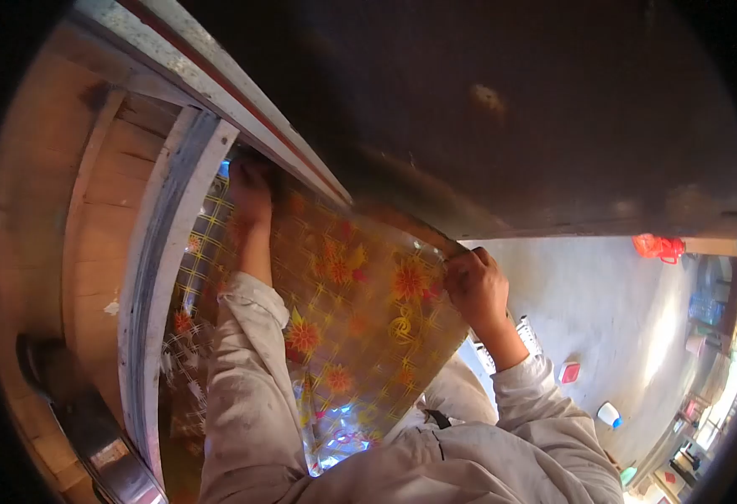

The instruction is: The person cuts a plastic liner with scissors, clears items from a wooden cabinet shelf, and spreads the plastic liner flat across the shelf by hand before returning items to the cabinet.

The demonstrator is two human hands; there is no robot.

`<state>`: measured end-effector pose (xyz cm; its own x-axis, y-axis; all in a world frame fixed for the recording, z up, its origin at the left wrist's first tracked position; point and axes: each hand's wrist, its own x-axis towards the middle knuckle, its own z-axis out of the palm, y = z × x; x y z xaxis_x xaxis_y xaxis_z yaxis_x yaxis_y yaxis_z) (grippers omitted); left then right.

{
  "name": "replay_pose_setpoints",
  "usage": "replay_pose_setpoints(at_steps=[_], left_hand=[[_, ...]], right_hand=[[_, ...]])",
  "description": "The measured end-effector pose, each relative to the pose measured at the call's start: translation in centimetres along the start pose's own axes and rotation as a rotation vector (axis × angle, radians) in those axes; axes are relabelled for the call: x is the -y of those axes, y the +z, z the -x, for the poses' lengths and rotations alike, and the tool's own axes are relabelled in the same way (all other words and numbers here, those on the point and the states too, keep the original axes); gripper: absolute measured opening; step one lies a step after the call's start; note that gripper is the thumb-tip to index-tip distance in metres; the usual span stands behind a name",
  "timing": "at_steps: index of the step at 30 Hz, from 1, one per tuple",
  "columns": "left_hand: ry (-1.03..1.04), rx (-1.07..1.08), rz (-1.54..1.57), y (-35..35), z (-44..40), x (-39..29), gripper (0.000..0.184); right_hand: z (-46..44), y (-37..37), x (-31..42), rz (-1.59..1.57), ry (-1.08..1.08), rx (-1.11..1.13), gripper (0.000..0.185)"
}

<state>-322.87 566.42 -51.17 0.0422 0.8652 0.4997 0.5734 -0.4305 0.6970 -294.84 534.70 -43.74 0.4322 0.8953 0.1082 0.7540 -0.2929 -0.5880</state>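
Observation:
A clear plastic sheet with yellow lines and red-orange flowers spreads in front of my body, with shiny folds near my lap. My right hand is closed on the sheet's upper right edge, beside the corner of a dark panel. My left hand reaches into the shaded gap between a pale frame and the panel, at the sheet's upper left. Its fingers are in shadow, so what they hold cannot be made out.
A wooden wall and a dark metal object are at the left. On the grey floor at the right lie a red box and a white-and-blue item. A red bag is farther off, near shelves.

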Motion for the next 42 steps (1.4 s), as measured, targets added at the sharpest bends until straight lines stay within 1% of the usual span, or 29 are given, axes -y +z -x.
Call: replay_pose_setpoints(at_steps=[3, 4, 5, 6, 7, 8, 10, 11, 12, 13, 14, 16, 17, 18, 19, 21, 22, 24, 25, 27, 29, 30, 31, 32, 35, 36, 39, 42], left_hand=[[0.211, -0.061, -0.225, 1.0, -0.4, 1.5, 0.014], [0.065, 0.104, -0.064, 0.4, -0.6, 0.3, 0.015], [0.119, 0.093, -0.063, 0.5, -0.9, 0.1, 0.016], [0.051, 0.155, -0.001, 0.3, -0.5, -0.2, 0.019], [-0.018, 0.221, 0.061, -0.5, -0.3, -1.8, 0.022], [-0.037, 0.276, -0.05, -1.2, 0.2, -3.8, 0.026], [-0.067, 0.384, -0.274, -2.1, 1.6, -8.8, 0.035], [-0.046, 0.423, -0.43, -2.3, 2.1, -11.1, 0.038], [-0.026, 0.462, -0.587, -2.5, 2.7, -13.2, 0.04], [-0.008, 0.507, -0.745, -2.6, 3.7, -14.1, 0.043], [0.034, 0.475, -0.791, -2.3, 4.3, -13.5, 0.044], [0.004, 0.454, -0.693, -1.8, 4.5, -13.1, 0.044], [-0.013, 0.439, -0.645, -1.8, 4.4, -13.2, 0.044], [-0.033, 0.528, -0.628, -2.2, 3.8, -13.4, 0.046], [-0.014, 0.517, -0.565, -2.1, 3.8, -12.4, 0.045], [0.025, 0.492, -0.442, -1.7, 4.2, -9.5, 0.044], [0.045, 0.45, -0.367, -1.7, 4.8, -9.5, 0.047], [-0.058, 0.484, -0.503, -2.3, 7.7, -10.0, 0.049], [-0.112, 0.496, -0.572, -2.8, 9.5, -11.7, 0.05], [-0.142, 0.476, -0.288, -4.3, 16.0, -15.6, 0.054], [0.038, 0.609, -0.257, -6.9, 21.0, -22.1, 0.07], [0.073, 0.638, -0.253, -7.7, 25.5, -23.1, 0.076], [0.021, 0.704, -0.244, -8.9, 28.5, -25.4, 0.077], [-0.031, 0.765, -0.233, -10.1, 30.5, -27.0, 0.078], [0.045, 0.761, -0.373, -12.8, 35.9, -26.3, 0.079], [0.038, 0.77, -0.386, -13.4, 36.8, -25.9, 0.075], [-0.027, 0.741, -0.388, -14.0, 37.3, -26.6, 0.076], [-0.01, 0.742, -0.353, -14.1, 38.8, -26.0, 0.069]], right_hand=[[0.2, -0.3, -0.5, 0.055, 0.024, 0.008, 0.007], [0.3, -1.0, -0.3, 0.062, 0.027, 0.007, 0.007], [0.4, -1.6, -0.2, 0.07, 0.029, 0.005, 0.007], [0.6, -2.0, -0.3, 0.075, 0.058, 0.031, 0.007], [0.9, -2.4, -0.5, 0.08, 0.092, 0.059, 0.006], [1.2, -2.8, -0.7, 0.085, 0.126, 0.087, 0.006], [1.7, -2.9, -1.6, 0.086, 0.11, 0.08, 0.005], [1.7, -2.8, -1.9, 0.08, 0.095, 0.08, 0.005], [1.6, -2.8, -2.1, 0.14, 0.142, 0.146, 0.005], [1.6, -2.9, -2.6, 0.128, 0.139, 0.179, 0.008], [1.6, -3.1, -3.3, 0.115, 0.136, 0.212, 0.011], [1.0, -4.0, -3.7, 0.067, 0.168, 0.308, 0.016], [0.7, -4.4, -4.0, -0.01, 0.158, 0.265, 0.017], [0.6, -4.5, -4.7, -0.051, 0.159, 0.277, 0.016], [0.6, -4.5, -5.3, -0.093, 0.16, 0.29, 0.015], [0.3, -4.4, -5.2, -0.021, 0.132, 0.318, 0.013], [0.2, -4.4, -5.1, 0.015, 0.115, 0.333, 0.013], [0.5, -4.5, -4.9, -0.098, 0.173, 0.306, 0.011], [0.5, -4.5, -4.9, -0.154, 0.197, 0.294, 0.011], [0.7, -4.3, -5.4, -0.126, 0.17, 0.295, 0.009], [0.7, -3.8, -6.1, -0.103, 0.106, 0.262, 0.009], [0.9, -3.2, -6.6, -0.095, 0.058, 0.23, 0.009], [1.0, -2.9, -6.9, -0.091, 0.005, 0.198, 0.009], [0.9, -2.9, -6.9, -0.095, 0.022, 0.224, 0.01], [0.8, -2.9, -7.4, -0.116, 0.042, 0.28, 0.012], [0.8, -2.6, -7.9, -0.127, 0.029, 0.281, 0.013], [0.7, -1.4, -10.0, -0.135, 0.003, 0.288, 0.013], [0.3, -2.1, -9.2, -0.134, -0.035, 0.328, 0.015]])
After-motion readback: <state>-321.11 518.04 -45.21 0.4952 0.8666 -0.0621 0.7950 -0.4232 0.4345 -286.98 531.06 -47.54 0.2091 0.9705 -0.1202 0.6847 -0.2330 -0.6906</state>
